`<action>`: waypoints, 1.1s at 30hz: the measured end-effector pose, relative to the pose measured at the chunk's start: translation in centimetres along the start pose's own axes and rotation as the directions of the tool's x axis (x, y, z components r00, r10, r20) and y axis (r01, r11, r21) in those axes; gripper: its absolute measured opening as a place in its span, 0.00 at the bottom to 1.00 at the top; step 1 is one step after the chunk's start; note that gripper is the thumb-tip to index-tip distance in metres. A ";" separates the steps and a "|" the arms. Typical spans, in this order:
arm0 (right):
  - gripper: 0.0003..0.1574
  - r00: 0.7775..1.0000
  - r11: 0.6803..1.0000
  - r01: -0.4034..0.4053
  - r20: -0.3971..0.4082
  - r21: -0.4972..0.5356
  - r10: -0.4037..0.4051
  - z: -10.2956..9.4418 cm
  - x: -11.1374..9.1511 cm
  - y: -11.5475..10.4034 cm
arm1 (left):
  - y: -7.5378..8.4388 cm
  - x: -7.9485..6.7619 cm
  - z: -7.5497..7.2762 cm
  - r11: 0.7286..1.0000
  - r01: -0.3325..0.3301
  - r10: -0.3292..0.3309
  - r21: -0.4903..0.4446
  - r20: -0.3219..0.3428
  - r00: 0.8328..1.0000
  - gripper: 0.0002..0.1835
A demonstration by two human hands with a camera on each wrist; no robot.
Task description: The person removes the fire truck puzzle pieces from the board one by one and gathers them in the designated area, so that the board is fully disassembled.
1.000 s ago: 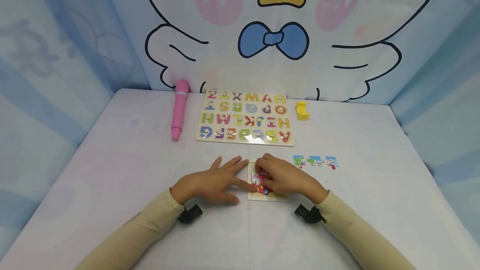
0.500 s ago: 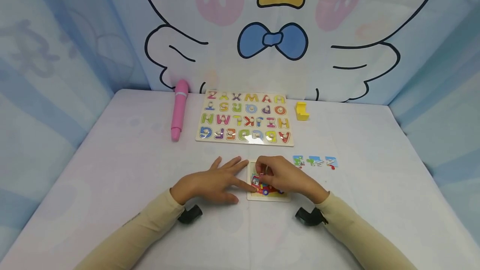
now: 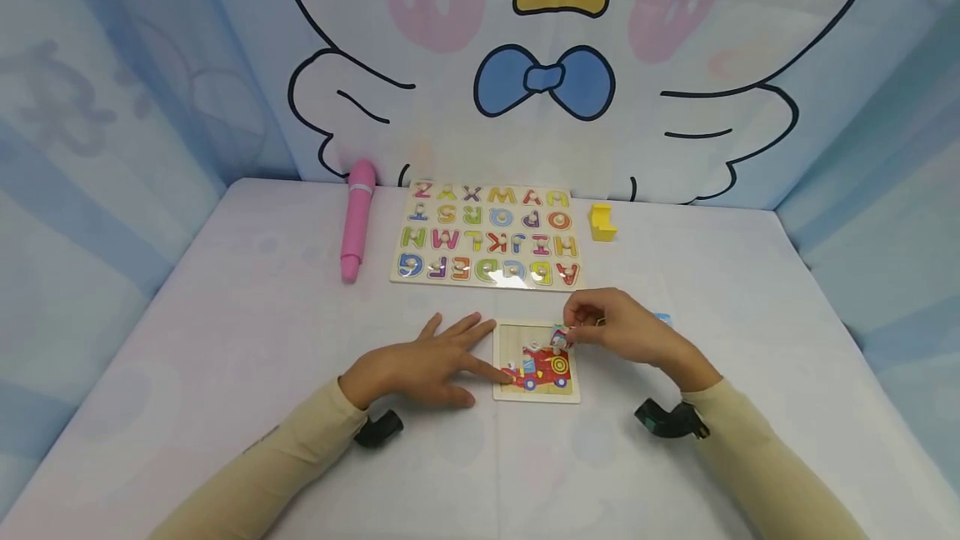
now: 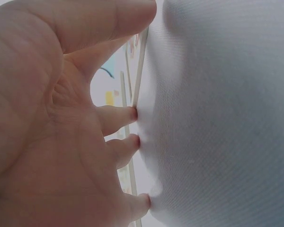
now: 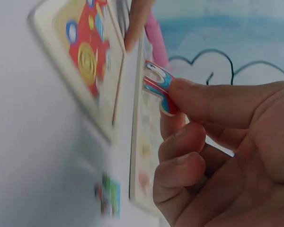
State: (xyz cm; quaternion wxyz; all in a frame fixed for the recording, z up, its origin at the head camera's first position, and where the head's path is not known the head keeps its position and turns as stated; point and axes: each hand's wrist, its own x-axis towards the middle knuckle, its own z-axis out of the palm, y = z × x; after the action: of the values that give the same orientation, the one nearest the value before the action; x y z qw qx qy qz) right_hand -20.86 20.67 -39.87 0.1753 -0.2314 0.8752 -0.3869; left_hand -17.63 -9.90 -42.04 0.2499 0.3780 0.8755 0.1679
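Observation:
A small wooden jigsaw board lies flat on the table, showing a red vehicle in its lower part and bare wood at upper left. My left hand is spread beside it, one finger pressing the picture's lower left corner and other fingertips near the board's left edge. Between thumb and fingers, my right hand pinches a jigsaw piece coloured red, blue and white, above the board's upper right corner. Part of a loose jigsaw piece shows behind that hand. Another piece appears blurred in the right wrist view.
Behind the jigsaw is a wooden alphabet board with coloured letters. A pink pen-shaped object lies to its left, a small yellow block to its right. A printed cloth hangs behind the table.
My right hand has moved from the board's middle to its upper right corner, now holding a visible piece. More of the red vehicle shows. My left hand has stayed in place.

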 end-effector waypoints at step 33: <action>0.08 0.999 0.983 -0.018 -0.037 -0.183 0.012 -1.3 -2.8 4.4 | 0.0 -0.1 0.0 1.000 0.009 -0.009 -0.024 -0.007 1.000 0.26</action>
State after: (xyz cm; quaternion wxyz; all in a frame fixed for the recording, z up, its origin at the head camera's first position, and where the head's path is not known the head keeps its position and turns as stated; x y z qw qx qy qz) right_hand -20.36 25.56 -41.96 0.1403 -0.2329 0.9118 -0.3077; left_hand -17.52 -9.96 -42.00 0.2518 0.3706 0.8760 0.1784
